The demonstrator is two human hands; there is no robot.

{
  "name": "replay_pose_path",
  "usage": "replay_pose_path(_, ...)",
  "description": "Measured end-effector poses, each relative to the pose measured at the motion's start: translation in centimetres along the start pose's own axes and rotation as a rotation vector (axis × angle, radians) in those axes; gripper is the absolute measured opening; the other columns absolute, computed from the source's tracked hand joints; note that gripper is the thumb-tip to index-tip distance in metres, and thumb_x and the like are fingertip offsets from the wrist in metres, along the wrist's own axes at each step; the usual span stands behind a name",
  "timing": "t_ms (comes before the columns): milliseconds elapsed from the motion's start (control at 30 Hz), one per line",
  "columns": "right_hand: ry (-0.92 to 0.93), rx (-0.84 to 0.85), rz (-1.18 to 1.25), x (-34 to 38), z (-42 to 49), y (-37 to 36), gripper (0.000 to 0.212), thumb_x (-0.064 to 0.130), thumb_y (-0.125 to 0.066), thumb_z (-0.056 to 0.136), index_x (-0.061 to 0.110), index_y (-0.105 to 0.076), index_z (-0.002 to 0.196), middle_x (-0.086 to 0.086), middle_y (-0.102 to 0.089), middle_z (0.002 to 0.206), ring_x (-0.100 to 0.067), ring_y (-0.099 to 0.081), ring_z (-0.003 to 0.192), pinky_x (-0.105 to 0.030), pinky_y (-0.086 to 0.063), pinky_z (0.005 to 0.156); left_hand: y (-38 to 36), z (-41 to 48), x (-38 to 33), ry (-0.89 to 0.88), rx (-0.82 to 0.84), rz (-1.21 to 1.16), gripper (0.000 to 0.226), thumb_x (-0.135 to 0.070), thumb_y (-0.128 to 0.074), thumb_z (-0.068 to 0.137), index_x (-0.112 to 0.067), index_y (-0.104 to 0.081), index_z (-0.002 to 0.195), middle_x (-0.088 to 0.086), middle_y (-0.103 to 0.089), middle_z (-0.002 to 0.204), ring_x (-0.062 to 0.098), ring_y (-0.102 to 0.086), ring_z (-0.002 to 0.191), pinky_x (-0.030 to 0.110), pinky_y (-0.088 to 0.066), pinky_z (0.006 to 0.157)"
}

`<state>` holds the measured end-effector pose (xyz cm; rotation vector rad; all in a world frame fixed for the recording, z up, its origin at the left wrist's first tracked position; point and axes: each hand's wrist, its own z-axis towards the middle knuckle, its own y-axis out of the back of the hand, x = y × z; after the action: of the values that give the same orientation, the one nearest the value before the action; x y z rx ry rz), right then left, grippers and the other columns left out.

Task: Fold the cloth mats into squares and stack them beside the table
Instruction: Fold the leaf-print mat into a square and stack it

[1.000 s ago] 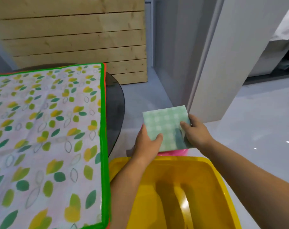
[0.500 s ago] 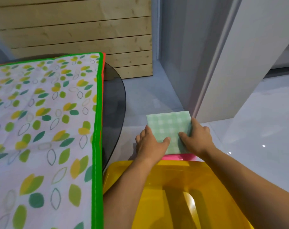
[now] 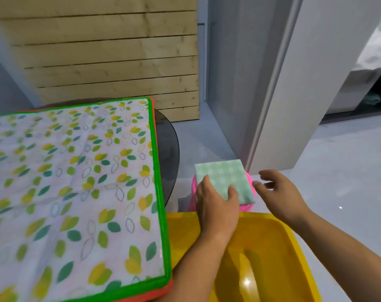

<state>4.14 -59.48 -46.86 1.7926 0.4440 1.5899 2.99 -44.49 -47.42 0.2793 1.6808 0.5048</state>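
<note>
A folded cloth mat point(image 3: 223, 177) in pale mint green with a soft white check, and a bright pink object point(image 3: 246, 207) showing under it. Nearer, a glossy yellow plastic tub point(image 3: 272, 247). To the left, a large cover point(image 3: 76, 171), white, scattered with green and yellow leaves and thin grey leaf outlines, bordered bright green with orange-red trim, on a dark smoky-grey bench point(image 3: 169, 149). Behind, pale honey wood planks point(image 3: 120, 62), white wall panels point(image 3: 316, 83), a shiny pale grey floor point(image 3: 337, 171)

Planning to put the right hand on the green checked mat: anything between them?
Nothing visible. The right hand is open beside the green checked mat, which the left hand holds on the pink stool.
</note>
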Motion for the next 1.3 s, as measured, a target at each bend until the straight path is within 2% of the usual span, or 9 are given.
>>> replay_pose_path(100, 0.042, -0.020, 0.050, 2.7, -3.0, 3.3, 0.030, 0.032, -0.058, 0.096, 0.017, -0.063, 0.121, 0.002, -0.067, 0.113, -0.008, -0.061, 0.089, -0.027, -0.045, 0.077, 1.4, -3.0, -2.2, -0.015, 0.004, -0.126, 0.064, -0.044, -0.056, 0.098, -0.026, -0.028, 0.152, -0.001, -0.038, 0.153, 0.019, -0.040, 0.138, 0.039, -0.045, 0.111)
replay_pose_path(333, 0.175, 0.019, 0.122, 11.4, -9.4, 9.1, 0.014, 0.027, -0.055, 0.098, 0.023, -0.068, 0.102, 0.004, -0.071, 0.094, -0.018, -0.067, 0.092, -0.047, -0.055, 0.089, 8.8, -8.3, -8.1, -0.100, 0.077, -0.225, 0.063, -0.044, -0.053, 0.098, -0.026, -0.028, 0.153, -0.003, -0.036, 0.155, 0.020, -0.043, 0.136, 0.038, -0.042, 0.111)
replay_pose_path(433, 0.272, 0.046, 0.114, 15.8, -11.9, 9.3, 0.016, 0.029, -0.057, 0.097, 0.022, -0.069, 0.105, 0.005, -0.072, 0.095, -0.015, -0.066, 0.093, -0.042, -0.055, 0.088, 14.5, -9.0, -9.2, -0.174, 0.066, -0.243, 0.060, -0.043, -0.056, 0.097, -0.025, -0.034, 0.150, -0.004, -0.041, 0.153, 0.012, -0.046, 0.135, 0.032, -0.040, 0.110)
replay_pose_path(567, 0.406, 0.108, 0.067, 21.6, -14.9, 6.9, 0.009, 0.028, -0.059, 0.096, 0.028, -0.068, 0.099, 0.012, -0.069, 0.092, -0.005, -0.063, 0.088, -0.023, -0.048, 0.077, 23.4, -9.2, -7.5, -0.247, 0.058, -0.206, 0.028, -0.031, -0.059, 0.099, -0.026, -0.050, 0.126, -0.012, -0.056, 0.120, -0.010, -0.058, 0.096, 0.014, -0.047, 0.081)
replay_pose_path(667, 0.478, 0.212, 0.010, 25.1, -16.6, 3.7, 0.009, 0.031, -0.062, 0.094, 0.028, -0.069, 0.100, 0.016, -0.069, 0.094, 0.003, -0.063, 0.088, -0.021, -0.051, 0.077, 30.1, -8.8, -3.4, -0.260, 0.073, 0.009, 0.033, -0.036, -0.065, 0.096, -0.027, -0.052, 0.126, -0.011, -0.056, 0.119, 0.002, -0.058, 0.105, 0.029, -0.052, 0.092)
replay_pose_path(800, 0.573, 0.337, -0.065, 28.2, -18.7, -1.9, 0.020, 0.035, -0.063, 0.092, 0.026, -0.068, 0.108, 0.015, -0.067, 0.105, 0.001, -0.061, 0.098, -0.026, -0.051, 0.090, 38.4, -8.7, 2.3, -0.302, 0.189, 0.400, 0.034, -0.041, -0.074, 0.088, -0.032, -0.060, 0.118, -0.017, -0.060, 0.117, 0.000, -0.058, 0.112, 0.023, -0.049, 0.097)
replay_pose_path(967, 0.720, 0.499, -0.173, 29.7, -20.6, -8.1, 0.028, 0.041, -0.070, 0.084, 0.028, -0.069, 0.108, 0.015, -0.063, 0.118, -0.002, -0.053, 0.111, -0.023, -0.041, 0.100, 44.5, -9.2, 7.3, -0.420, 0.314, 0.775, 0.060, -0.061, -0.072, 0.082, -0.030, -0.061, 0.132, -0.012, -0.051, 0.141, 0.004, -0.042, 0.134, 0.020, -0.029, 0.115)
replay_pose_path(1067, 0.795, 0.551, -0.225, 29.4, -20.8, -10.4, 0.033, 0.047, -0.075, 0.077, 0.034, -0.067, 0.107, 0.018, -0.056, 0.125, -0.001, -0.044, 0.121, -0.020, -0.035, 0.104, 45.5, -9.5, 9.0, -0.405, 0.374, 0.797, 0.072, -0.069, -0.066, 0.081, -0.039, -0.048, 0.144, -0.017, -0.028, 0.157, 0.000, -0.018, 0.146, 0.015, -0.011, 0.117)
replay_pose_path(1300, 0.853, 0.571, -0.259, 28.0, -21.0, -12.5, 0.038, 0.053, -0.079, 0.070, 0.039, -0.066, 0.102, 0.024, -0.044, 0.132, 0.005, -0.032, 0.128, -0.007, -0.027, 0.102, 45.9, -9.1, 11.3, -0.429, 0.370, 0.690, 0.073, -0.071, -0.068, 0.079, -0.044, -0.047, 0.143, -0.019, -0.020, 0.163, 0.001, -0.011, 0.149, 0.027, -0.014, 0.123)
